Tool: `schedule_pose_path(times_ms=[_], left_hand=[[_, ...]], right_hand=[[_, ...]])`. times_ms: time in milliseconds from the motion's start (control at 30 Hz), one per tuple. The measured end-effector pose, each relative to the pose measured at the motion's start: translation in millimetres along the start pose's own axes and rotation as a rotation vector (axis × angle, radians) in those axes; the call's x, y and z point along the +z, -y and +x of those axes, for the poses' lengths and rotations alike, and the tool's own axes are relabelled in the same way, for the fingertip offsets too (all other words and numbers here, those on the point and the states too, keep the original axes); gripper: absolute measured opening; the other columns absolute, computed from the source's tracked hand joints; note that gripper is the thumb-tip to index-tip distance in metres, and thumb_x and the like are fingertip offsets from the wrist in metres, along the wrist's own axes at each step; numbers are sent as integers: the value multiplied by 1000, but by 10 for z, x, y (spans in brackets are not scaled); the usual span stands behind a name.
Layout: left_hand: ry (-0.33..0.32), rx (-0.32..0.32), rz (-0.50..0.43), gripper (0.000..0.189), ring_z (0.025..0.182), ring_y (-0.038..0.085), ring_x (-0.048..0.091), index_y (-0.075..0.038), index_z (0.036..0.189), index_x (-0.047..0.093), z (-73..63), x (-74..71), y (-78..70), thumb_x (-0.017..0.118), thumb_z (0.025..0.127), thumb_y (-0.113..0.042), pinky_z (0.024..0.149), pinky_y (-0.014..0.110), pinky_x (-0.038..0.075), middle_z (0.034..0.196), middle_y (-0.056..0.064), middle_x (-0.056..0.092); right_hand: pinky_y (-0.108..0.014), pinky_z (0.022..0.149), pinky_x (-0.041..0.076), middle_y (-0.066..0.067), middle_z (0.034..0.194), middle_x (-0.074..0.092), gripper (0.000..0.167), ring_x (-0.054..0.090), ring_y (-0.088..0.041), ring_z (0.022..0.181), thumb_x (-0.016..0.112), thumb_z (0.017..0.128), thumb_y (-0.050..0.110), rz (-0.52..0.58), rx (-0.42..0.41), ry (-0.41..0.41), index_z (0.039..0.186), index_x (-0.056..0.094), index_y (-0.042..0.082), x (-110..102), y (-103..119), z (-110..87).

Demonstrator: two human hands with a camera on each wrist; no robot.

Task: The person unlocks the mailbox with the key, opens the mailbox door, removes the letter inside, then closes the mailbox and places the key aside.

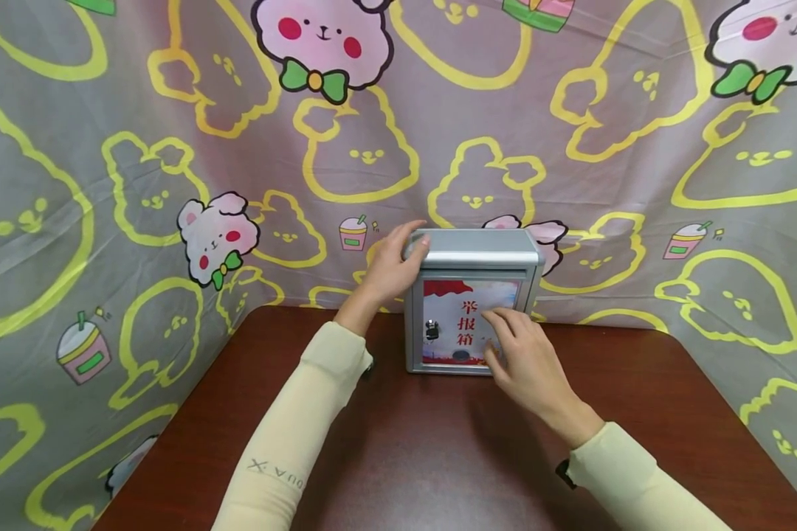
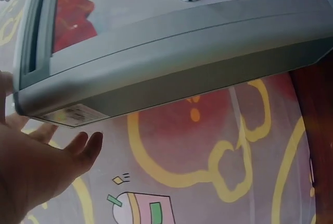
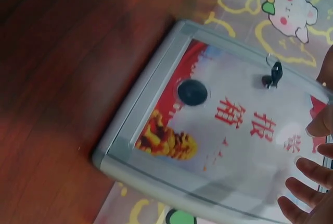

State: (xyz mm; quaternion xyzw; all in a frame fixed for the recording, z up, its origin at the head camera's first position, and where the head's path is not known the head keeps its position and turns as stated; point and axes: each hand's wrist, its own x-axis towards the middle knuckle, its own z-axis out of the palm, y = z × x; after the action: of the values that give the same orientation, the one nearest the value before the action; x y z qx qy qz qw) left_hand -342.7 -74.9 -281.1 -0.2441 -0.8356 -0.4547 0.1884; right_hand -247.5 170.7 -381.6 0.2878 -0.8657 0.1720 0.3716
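– Where to find the box [image 1: 471,291]?
– On the table [image 1: 372,442], near the back edge, cloth [image 1: 239,166] close behind, room at both sides and in front
– Left hand [image 1: 393,263]?
– On the top left corner, fingers loose
– Right hand [image 1: 530,358]?
– Apart from the left, before the front panel [image 1: 446,310], fingers loosely bent, touch hard to tell

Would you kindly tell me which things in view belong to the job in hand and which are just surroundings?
Apparently part of the job:
- grey box
- its front lock
- left hand
- right hand

Just surroundings:
- brown table under it
- patterned cloth behind it
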Motion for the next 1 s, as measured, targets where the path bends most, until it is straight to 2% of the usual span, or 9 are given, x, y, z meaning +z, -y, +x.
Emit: schedule_pose_path(times_ms=[167, 333, 500, 567, 800, 1000], left_hand=[[45, 20, 57, 49, 148, 23, 38, -12, 152, 51, 3, 29, 52, 48, 108, -34, 122, 42, 28, 158, 5, 45], [72, 62, 101, 52, 150, 19, 35, -11, 154, 48, 36, 22, 84, 38, 110, -37, 123, 38, 26, 161, 3, 42], [105, 126, 142, 54, 150, 18, 36, -6, 154, 46, 96, -6, 124, 29, 112, -34, 123, 30, 24, 160, 6, 43], [131, 134, 153, 55, 150, 19, 35, -5, 156, 43, 113, -33, 131, 26, 112, -33, 123, 28, 23, 161, 7, 42], [235, 107, 219, 56, 150, 11, 32, -19, 162, 32, 141, -198, 195, 20, 112, -42, 123, 28, 24, 164, -8, 34], [274, 167, 268, 54, 152, 10, 29, -19, 162, 33, 150, -283, 265, 25, 112, -40, 124, 30, 21, 165, -10, 32]], right_hand=[[-54, 96, 49, -15, 126, 63, 46, 60, -35, 115, 68, 87, 11, 7, -12, 34, 132, 62, 0, 63, 95, 22], [-53, 93, 51, -14, 124, 64, 45, 61, -33, 114, 69, 88, 13, -6, -26, 62, 131, 63, 2, 143, 153, 66], [-52, 97, 50, -13, 123, 64, 44, 60, -34, 115, 70, 90, 17, -27, -23, 109, 132, 63, 3, 252, 182, 111], [-52, 98, 50, -13, 123, 64, 44, 60, -35, 115, 69, 91, 17, -28, -17, 122, 133, 62, 3, 295, 188, 127], [-52, 96, 51, -13, 123, 65, 43, 61, -34, 110, 68, 93, 18, -17, 7, 142, 133, 62, 3, 427, 200, 146], [-52, 96, 51, -13, 124, 65, 44, 61, -34, 110, 70, 93, 19, -30, 15, 139, 133, 62, 3, 485, 209, 147]])
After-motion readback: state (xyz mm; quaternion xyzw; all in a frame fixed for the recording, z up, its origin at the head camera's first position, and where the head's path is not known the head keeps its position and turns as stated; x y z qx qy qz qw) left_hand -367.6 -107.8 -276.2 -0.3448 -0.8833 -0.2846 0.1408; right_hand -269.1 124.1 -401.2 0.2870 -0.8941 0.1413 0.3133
